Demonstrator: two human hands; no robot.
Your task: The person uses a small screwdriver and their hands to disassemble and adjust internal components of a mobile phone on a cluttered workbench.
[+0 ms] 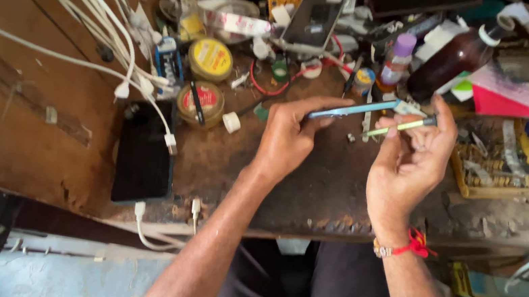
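Gripping a thin blue phone (pixel 351 109), left hand (pixel 290 135)

Dark phone screen (pixel 145 153) beside yellow-labelled round tins (pixel 210 60)

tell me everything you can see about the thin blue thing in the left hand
The thin blue thing is a flat, slim slab seen almost edge-on, light blue and smooth, perhaps a phone or its back panel. It is held above the workbench, tilted slightly up to the right. The left hand pinches its near end; its far end meets the green-handled tool held by the right hand.
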